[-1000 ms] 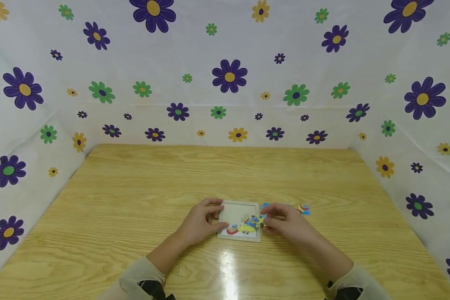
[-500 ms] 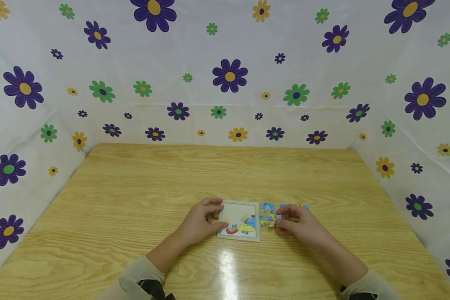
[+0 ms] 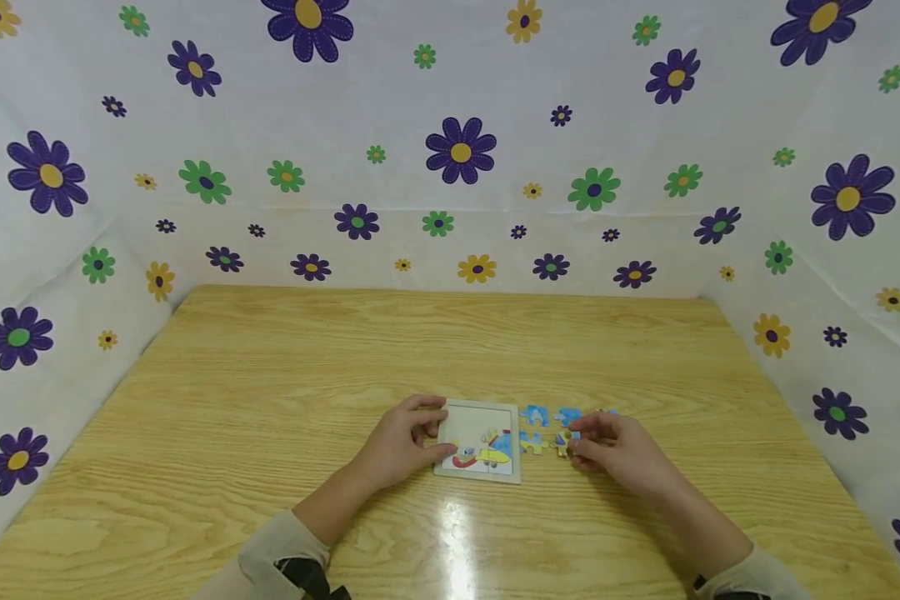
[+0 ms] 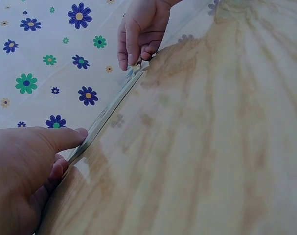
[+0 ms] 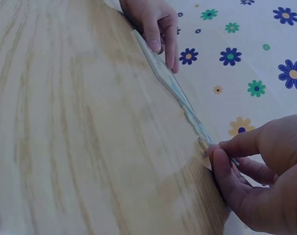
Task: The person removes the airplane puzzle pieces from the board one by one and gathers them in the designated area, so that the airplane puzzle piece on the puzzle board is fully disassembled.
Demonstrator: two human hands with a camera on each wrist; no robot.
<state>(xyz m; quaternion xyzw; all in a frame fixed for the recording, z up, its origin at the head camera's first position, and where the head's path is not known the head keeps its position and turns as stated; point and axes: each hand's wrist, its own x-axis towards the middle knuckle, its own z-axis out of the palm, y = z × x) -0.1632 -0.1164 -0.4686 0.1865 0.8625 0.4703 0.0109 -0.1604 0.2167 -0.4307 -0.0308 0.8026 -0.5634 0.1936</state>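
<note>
Right hand: the thumb and fingertips pinch a small yellow puzzle piece with dark markings at its right side. The piece is at the bench surface, outside the frame. Whether it is raised off the bench cannot be told.

Left hand: grips the left edge of a square, pale wooden puzzle frame, thumb at the lower part of the edge, fingers at the upper. The frame lies flat on the light wood-grain bench.

Change: over the last 1.0 s the right hand has shifted rightward, from the frame's right edge to a position well clear of it. The left hand and frame have kept their positions. The shift exposes a light-blue puzzle piece and a blue-and-yellow puzzle piece, both just beside the frame, plus a second light-blue puzzle piece farther right. A multicoloured puzzle piece is partly hidden behind the right hand.

Effect on the work: the frame's fill appears unchanged. Picture pieces cover the lower and right portion; the upper-left area is bare. Judged from this, assembly is partial, with 5 pieces visible outside the frame.
</note>
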